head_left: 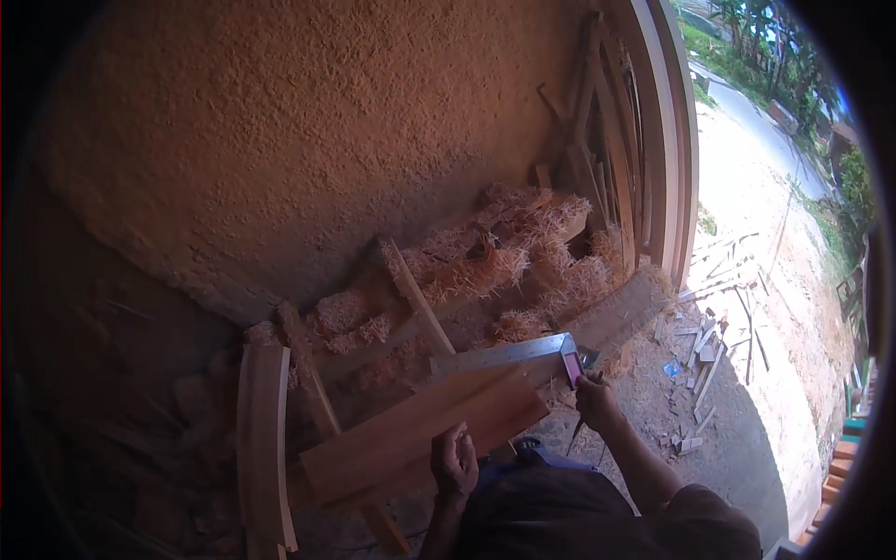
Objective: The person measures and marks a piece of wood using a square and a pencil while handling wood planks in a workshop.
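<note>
My right hand (595, 403) is closed round the handle end of a try square (504, 356). Its long metal blade reaches left over the far edge of a reddish-brown wooden board (429, 434). A thin dark pointed thing (577, 435) hangs below that hand; its kind is not clear. By the near edge of the board is my left hand (455, 462), fingers loosely bent, with nothing seen in it; whether it touches the wood cannot be told. The board lies slanted across wooden supports.
Curly wood shavings (485, 271) cover the timber frame (415, 294) behind the board. Pale planks (266, 439) stand at the left, and long boards (661, 140) lean at the right. Offcuts (705, 359) litter the ground. A rough earthen-coloured wall (308, 121) rises at the back.
</note>
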Demonstrator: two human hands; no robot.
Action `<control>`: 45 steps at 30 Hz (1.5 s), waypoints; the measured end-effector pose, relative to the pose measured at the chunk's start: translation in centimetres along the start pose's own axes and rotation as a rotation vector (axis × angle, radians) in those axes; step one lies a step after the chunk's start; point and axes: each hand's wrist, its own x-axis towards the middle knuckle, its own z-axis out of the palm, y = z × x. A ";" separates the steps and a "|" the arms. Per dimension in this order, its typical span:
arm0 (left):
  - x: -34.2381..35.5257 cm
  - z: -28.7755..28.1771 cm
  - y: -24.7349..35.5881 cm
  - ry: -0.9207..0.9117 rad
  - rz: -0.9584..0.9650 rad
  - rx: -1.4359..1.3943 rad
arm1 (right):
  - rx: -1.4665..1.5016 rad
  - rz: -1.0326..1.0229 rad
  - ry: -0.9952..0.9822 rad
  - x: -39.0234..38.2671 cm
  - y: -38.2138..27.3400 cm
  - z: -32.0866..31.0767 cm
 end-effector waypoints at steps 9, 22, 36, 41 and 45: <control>-7.8 -0.4 -9.8 -0.236 -0.308 0.006 | 0.419 -0.226 0.614 4.9 0.1 -5.9; -9.9 3.4 -12.2 -0.005 -0.669 0.147 | 0.007 -0.195 0.700 15.2 -4.4 -21.1; -11.3 8.4 -9.8 0.743 -0.835 -0.479 | -0.541 -0.230 0.823 13.9 -4.1 -25.8; -18.9 10.7 -10.7 0.778 -1.106 -0.478 | -0.795 -0.229 0.204 13.4 -9.0 -11.0; -29.5 12.7 -14.6 0.581 -0.703 -0.317 | -0.805 -0.147 -0.151 21.4 -9.7 5.4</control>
